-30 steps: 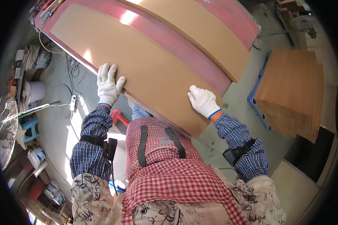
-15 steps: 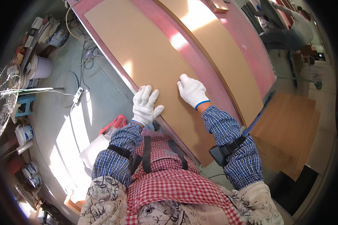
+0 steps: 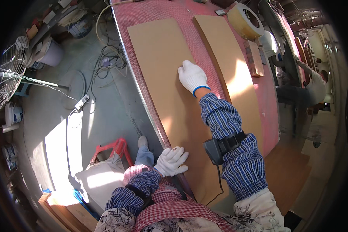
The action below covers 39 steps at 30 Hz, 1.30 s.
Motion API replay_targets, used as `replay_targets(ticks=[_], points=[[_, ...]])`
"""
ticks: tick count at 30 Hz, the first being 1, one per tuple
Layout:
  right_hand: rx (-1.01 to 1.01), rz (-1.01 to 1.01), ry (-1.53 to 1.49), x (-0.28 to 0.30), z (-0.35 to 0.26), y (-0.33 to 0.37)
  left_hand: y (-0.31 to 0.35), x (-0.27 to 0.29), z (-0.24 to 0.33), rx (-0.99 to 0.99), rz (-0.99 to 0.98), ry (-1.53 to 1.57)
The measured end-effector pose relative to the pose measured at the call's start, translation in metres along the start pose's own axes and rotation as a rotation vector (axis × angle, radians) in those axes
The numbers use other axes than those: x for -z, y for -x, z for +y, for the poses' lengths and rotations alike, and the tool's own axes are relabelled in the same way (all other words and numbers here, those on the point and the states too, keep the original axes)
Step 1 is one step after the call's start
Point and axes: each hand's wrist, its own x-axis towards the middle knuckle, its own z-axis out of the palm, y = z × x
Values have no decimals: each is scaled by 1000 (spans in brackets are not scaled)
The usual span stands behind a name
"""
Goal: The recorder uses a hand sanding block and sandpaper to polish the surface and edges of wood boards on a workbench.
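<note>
A long tan board lies on a table covered in pink bubble wrap. My right hand, in a white knit glove, is closed against the board's surface toward its right edge. Whatever its curled fingers may hold is hidden beneath them. Nearer my body, my left hand, gloved too, rests flat with fingers spread at the board's left edge. A second tan board lies parallel on the right, with a strip of pink wrap between the two.
Beyond the second board are a wide tape roll and a wooden block. Cables cross the floor at left, near a fan. A red stool stands beside my leg. Another person works far right.
My right hand has slid farther along the board, still closed. My left hand stays spread by the near left edge. The view has shifted, bringing the tape roll and far board ends in.
</note>
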Motion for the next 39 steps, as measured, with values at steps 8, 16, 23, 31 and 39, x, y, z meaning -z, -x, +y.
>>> replay_targets(ticks=[8, 16, 23, 31, 39], points=[[119, 125, 37, 31, -58, -126, 1, 3, 0, 11, -74, 90], [153, 150, 95, 57, -89, -203, -1, -1, -1, -4, -6, 105], [175, 146, 100, 46, -60, -168, -3, -3, -6, -27, -20, 63], [115, 107, -2, -4, 31, 18, -6, 4, -12, -32, 22, -14], [2, 7, -54, -67, 133, 257, -11, 17, -14, 4, -21, -97]])
